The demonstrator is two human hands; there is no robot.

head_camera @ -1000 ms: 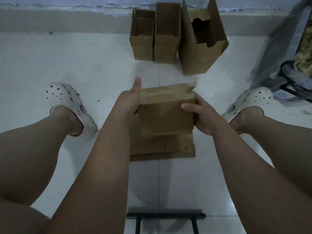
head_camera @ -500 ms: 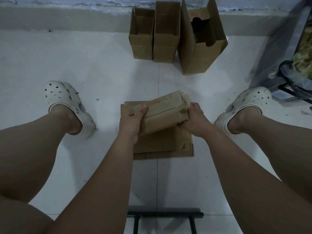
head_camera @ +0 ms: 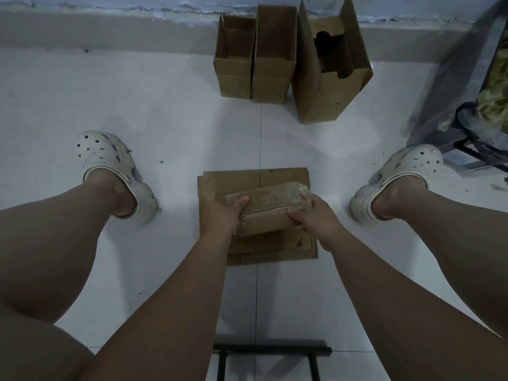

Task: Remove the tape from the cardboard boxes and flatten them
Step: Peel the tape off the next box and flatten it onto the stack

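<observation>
- Cardboard box (head_camera: 270,215), small and brown, sat between both hands, tilted, low over the stack of flattened cardboard (head_camera: 247,180) on the floor (head_camera: 165,119). Whether it touched the stack could not be told.
- Left grip (head_camera: 222,215) was clenched round the box's left end, thumb lying across the top face.
- Right grip (head_camera: 313,218) was clenched round the right end, fingers curled over the near edge.
- Glossy tape (head_camera: 275,195) ran along the box's top face and wrinkled down over its right end.
- No print on the held box or the flat stack was legible.
- Three open boxes stood in a row near the wall, touching or nearly so: a short box (head_camera: 233,75) on the left, a middle box (head_camera: 273,78), and a tall box (head_camera: 319,100) on the right, set at an angle.
- The tall box carried faint reddish marks (head_camera: 320,24) on an upper flap, too small and blurred to read, and a rounded cutout in one panel.
- White clogs flanked the stack, well apart from it: the left clog (head_camera: 110,163) and the right clog (head_camera: 406,169).
- A black metal frame (head_camera: 272,350) lay at the near edge of view.
- A dark rack (head_camera: 481,119) stood at the far right, just beside the right clog.
</observation>
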